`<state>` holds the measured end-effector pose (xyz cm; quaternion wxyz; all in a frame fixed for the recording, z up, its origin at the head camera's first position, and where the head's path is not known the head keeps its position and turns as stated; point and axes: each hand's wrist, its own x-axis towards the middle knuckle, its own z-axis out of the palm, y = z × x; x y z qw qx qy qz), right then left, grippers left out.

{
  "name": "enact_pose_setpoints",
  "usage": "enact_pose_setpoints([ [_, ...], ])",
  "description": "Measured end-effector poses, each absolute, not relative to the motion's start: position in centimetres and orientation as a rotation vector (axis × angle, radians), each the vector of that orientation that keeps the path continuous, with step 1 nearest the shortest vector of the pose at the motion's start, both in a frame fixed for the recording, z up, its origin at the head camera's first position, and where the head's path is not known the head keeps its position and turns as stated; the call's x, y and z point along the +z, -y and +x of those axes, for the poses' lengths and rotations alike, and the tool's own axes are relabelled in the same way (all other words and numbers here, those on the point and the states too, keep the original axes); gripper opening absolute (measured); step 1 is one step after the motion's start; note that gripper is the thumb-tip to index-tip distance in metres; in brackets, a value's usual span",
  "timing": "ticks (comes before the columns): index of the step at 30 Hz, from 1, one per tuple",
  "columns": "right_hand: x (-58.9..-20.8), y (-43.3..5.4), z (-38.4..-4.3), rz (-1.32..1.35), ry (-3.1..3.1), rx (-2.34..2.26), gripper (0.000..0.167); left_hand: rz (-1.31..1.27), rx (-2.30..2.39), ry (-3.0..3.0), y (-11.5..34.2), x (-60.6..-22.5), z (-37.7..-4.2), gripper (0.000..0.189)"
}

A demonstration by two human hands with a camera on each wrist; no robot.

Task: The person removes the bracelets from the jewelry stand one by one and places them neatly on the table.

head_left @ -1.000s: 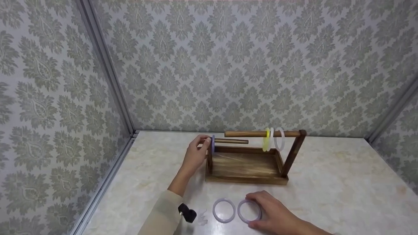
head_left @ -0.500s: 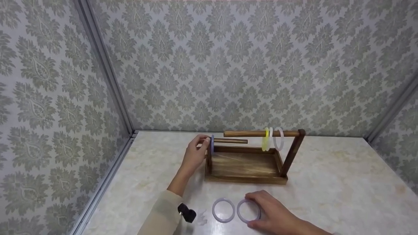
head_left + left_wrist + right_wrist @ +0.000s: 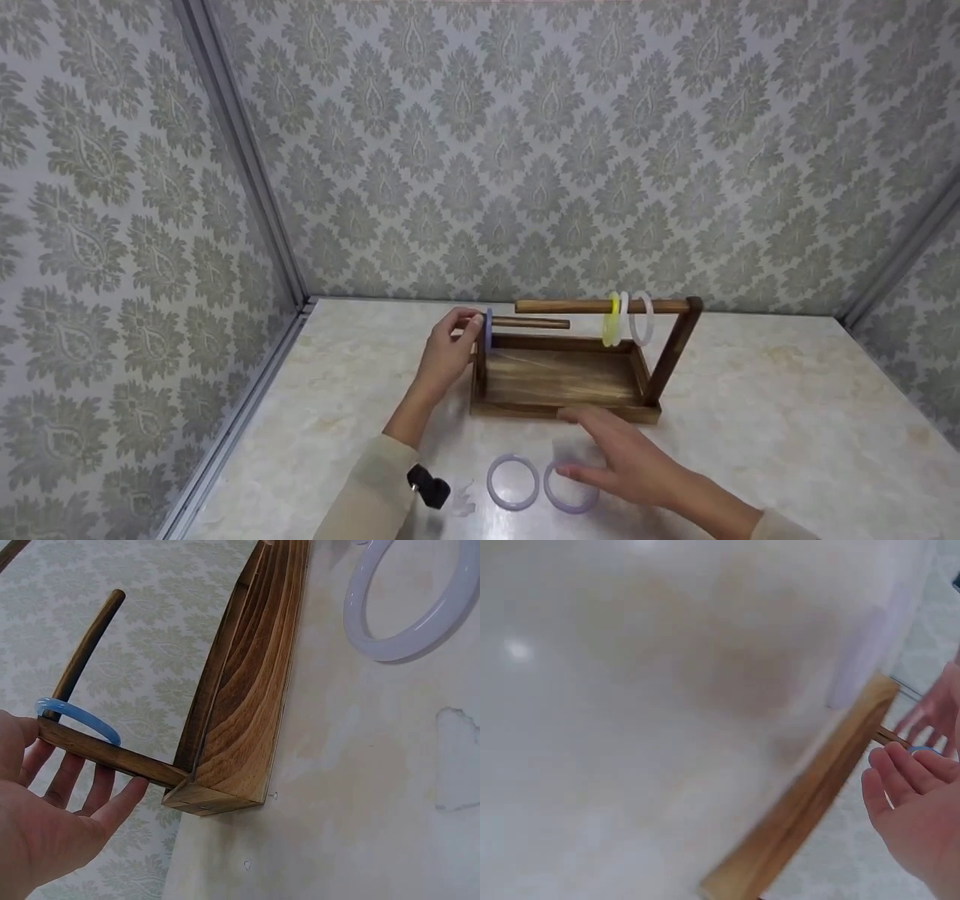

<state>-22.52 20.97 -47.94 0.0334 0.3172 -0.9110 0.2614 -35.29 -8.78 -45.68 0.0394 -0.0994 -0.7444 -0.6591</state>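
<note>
My left hand [image 3: 446,356] grips the top of the left upright of a wooden bangle rack [image 3: 517,410], thumb in front and fingers behind in the left wrist view. A blue bangle [image 3: 75,712] hangs at the base of that side's rod [image 3: 91,641], right beside the thumb. Over the table in front of the rack, my right hand [image 3: 637,465] hovers with thumb and fingers spread apart, holding nothing. Partly behind its thumb in the head view lies a pale purple bangle [image 3: 570,508]. Another pale purple bangle [image 3: 513,508] lies flat just left of it.
A yellow bangle [image 3: 610,330], a white one [image 3: 622,319] and a pale lilac one [image 3: 650,319] hang on the rack's taller rod [image 3: 559,307]. A clear, irregular piece [image 3: 463,501] lies near the left sleeve. Patterned walls [image 3: 480,150] enclose the table [image 3: 765,420].
My right hand has let go of the right-hand purple bangle and moved up toward the rack, its fingers opening. The bangle stays on the table. My left hand keeps its grip on the upright.
</note>
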Motion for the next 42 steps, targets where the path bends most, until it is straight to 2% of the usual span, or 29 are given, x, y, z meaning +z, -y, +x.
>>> enact_pose_setpoints([
  [6, -45.3, -19.2, -24.2, 0.943, 2.690, 0.818, 0.074, -0.286, -2.057, 2.257, 8.6, -45.5, -35.3, 0.033],
  [12, -44.6, -17.2, -26.4, 0.946, 2.609, 0.811, 0.082, -0.276, -2.036, 2.261, 8.5, -45.8, -35.3, 0.032],
  [22, -44.1, -14.2, -29.9, 0.979, 2.434, 0.687, 0.086, -0.290, -2.055, 2.257, 8.6, -45.7, -35.1, 0.036],
  [33, -42.3, -11.6, -32.7, 0.783, 2.714, 0.754, 0.092, -0.264, -2.058, 2.293, 8.6, -45.5, -35.2, 0.031],
  [42, -41.7, -10.1, -34.1, 0.737, 2.776, 0.630, 0.090, -0.277, -2.049, 2.311, 8.7, -45.3, -35.2, 0.033],
])
